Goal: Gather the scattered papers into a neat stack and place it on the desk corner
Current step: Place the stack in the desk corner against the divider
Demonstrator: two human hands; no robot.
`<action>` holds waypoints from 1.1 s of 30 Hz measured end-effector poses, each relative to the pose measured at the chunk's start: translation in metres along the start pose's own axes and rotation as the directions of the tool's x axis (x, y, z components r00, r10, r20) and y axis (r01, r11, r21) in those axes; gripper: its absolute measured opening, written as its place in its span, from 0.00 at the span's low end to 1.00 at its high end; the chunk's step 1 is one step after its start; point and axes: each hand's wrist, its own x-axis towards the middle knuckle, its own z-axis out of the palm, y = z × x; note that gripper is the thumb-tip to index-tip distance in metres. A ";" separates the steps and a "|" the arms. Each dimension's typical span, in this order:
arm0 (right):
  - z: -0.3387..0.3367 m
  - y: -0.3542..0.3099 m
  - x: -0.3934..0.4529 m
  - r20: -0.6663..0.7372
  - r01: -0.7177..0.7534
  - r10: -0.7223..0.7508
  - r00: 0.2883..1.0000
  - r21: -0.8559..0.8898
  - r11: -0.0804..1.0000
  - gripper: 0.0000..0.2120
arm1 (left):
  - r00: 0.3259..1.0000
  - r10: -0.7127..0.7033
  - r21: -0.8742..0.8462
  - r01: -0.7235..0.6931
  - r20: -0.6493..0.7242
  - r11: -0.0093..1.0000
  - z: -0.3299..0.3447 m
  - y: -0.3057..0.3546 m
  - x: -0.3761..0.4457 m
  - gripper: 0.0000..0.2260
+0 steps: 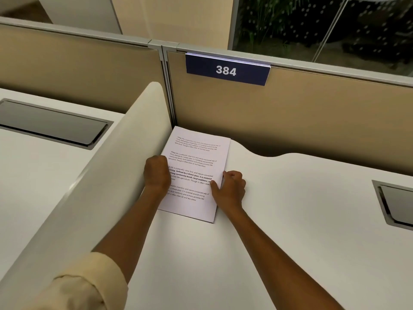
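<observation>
Nearest to the camera, at the lower left, a rolled cream sleeve (85, 285) covers the left arm, and both bare forearms reach forward over the white desk (279, 220). On the left side, a white curved divider (107, 175) rises from the desk and runs up to the back panel; the left arm lies just beside it.

At the ends of the arms, the left hand (156, 173) is curled closed like a loose fist and rests on the left edge of the paper stack (196, 171), between the stack and the divider. The right hand (231, 186) has its fingers bent at the right edge of the stack, and its thumb lies flat on the top sheet. Neither hand lifts the papers.

The paper stack lies flat on the desk in the corner where the divider meets the beige partition panel (312, 113). Its far corner almost touches that corner. The edges look even, and the top sheet carries several short blocks of printed black text, one of them in bold.

Farther to the right, a grey cable hatch (395, 204) is set into the desk, well apart from the stack. Another cable hatch (53, 124) sits on the neighbouring desk beyond the divider. On the top of the partition hangs a blue sign with the number 384 (226, 70), and behind it there is a glass wall (324, 25) with green plants.
</observation>
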 end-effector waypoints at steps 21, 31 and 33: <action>-0.004 0.001 -0.010 0.069 0.035 -0.022 0.997 -0.194 0.980 0.26 | 0.998 -0.038 -0.013 0.038 0.053 0.999 -0.008 -0.001 -0.006 0.11; -0.007 -0.001 -0.017 0.095 0.035 -0.021 0.995 -0.145 0.989 0.22 | 0.995 -0.060 -0.044 0.063 0.085 0.997 -0.013 -0.004 -0.014 0.10; -0.006 0.000 -0.016 0.092 0.037 -0.023 0.996 -0.154 0.987 0.23 | 0.995 -0.056 -0.047 0.060 0.081 0.997 -0.013 -0.004 -0.013 0.10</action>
